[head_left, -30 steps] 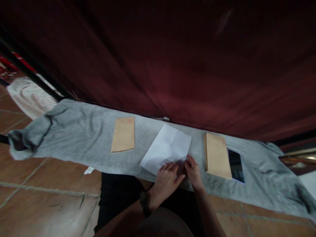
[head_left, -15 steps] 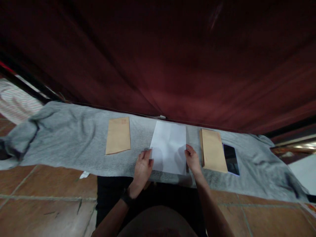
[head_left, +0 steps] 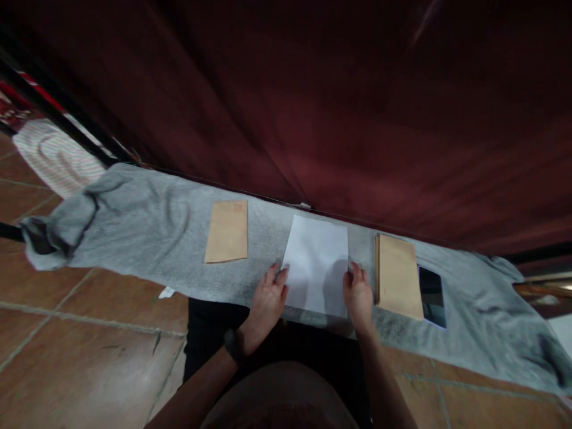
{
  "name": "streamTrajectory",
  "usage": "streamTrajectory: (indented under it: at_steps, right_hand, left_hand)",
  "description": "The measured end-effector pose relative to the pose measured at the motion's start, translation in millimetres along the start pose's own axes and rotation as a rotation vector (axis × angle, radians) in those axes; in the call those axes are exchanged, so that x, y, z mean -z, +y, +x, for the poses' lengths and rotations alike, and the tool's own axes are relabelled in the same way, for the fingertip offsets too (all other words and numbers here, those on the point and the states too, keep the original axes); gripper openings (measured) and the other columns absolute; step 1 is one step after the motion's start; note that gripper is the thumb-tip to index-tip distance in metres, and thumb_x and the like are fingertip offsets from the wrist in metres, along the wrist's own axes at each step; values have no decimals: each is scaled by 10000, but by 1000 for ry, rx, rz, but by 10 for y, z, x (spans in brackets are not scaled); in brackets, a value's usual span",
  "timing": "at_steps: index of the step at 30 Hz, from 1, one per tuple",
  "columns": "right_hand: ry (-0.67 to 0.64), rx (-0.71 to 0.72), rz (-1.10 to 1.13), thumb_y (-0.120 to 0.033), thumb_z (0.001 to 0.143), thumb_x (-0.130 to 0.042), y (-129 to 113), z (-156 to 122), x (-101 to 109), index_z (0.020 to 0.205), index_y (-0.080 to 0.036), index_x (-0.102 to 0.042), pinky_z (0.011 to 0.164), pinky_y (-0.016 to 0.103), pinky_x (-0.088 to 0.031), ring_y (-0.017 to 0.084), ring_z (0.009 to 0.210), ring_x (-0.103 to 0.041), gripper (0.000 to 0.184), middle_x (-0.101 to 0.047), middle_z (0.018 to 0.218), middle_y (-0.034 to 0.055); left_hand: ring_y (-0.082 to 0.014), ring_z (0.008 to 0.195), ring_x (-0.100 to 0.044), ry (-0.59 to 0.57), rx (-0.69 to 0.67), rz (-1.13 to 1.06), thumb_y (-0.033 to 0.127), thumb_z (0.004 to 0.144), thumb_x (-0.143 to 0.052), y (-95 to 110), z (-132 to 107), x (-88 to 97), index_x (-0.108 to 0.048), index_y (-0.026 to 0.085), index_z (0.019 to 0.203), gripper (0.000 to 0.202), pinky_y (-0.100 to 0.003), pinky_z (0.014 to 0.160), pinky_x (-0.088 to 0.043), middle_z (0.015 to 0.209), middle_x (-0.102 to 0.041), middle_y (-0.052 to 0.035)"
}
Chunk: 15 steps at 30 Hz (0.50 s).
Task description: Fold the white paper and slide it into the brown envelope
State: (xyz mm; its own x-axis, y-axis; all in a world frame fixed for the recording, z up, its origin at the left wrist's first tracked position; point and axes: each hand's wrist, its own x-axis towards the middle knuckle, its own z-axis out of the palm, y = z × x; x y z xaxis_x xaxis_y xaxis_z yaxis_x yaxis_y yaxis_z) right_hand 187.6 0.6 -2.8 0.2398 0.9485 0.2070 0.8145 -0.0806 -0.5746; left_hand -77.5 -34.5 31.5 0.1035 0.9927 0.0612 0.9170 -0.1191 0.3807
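A white sheet of paper (head_left: 316,253) lies flat on a grey cloth (head_left: 147,238) in front of me. My left hand (head_left: 268,295) is at the sheet's lower left edge, its thumb and fingers bent around that edge. At the lower right edge, my right hand (head_left: 358,292) pinches the paper between thumb and curled fingers. A brown envelope (head_left: 227,232) with a red printed mark lies left of the sheet. To the right of my right hand sits a small stack of brown envelopes (head_left: 399,275).
A dark-screened phone (head_left: 432,297) lies beside the stack, partly against it. Dark red fabric (head_left: 322,119) hangs behind the cloth-covered surface. A white scrap (head_left: 167,292) is near the cloth's front edge, above the tiled floor (head_left: 98,351).
The whole view has shifted and tilted slightly, with things appearing further right. Both hands stay at the sheet's side edges, and the paper lies nearly as before.
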Motion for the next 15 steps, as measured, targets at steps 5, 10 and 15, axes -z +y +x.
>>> streamTrajectory:
  at_steps: [5, 10, 15]
  right_hand:
    - [23, 287, -59, -297, 1030, -360, -219, -147, -131, 1479, -160, -457, 1112, 497, -428, 282, 1390, -449, 479, -510, 1482, 181]
    - [-98, 397, -192, -302, 1054, -333, -385, -293, -299, 1534, -147, -401, 1197, 519, -305, 278, 1492, -328, 508, -369, 1611, 159]
    - [-95, 383, -255, -359, 1063, -343, -342, -372, -325, 1556, -165, -379, 1201, 544, -279, 301, 1495, -327, 531, -319, 1635, 159]
  left_hand:
    - [-295, 1473, -375, 81, -187, 101, 242, 1022, -400, 223, 235, -43, -421, 172, 1499, 482, -498, 1185, -360, 1586, -411, -153]
    - [-281, 1543, -220, 52, -358, 119, 291, 1038, -387, 405, 648, -302, -417, 133, 1504, 493, -489, 1245, -249, 1639, -327, -135]
    - [-277, 1535, -249, 5, -415, 136, 432, 1029, -437, 356, 796, -429, -427, 178, 1513, 547, -514, 1253, -198, 1637, -331, -126]
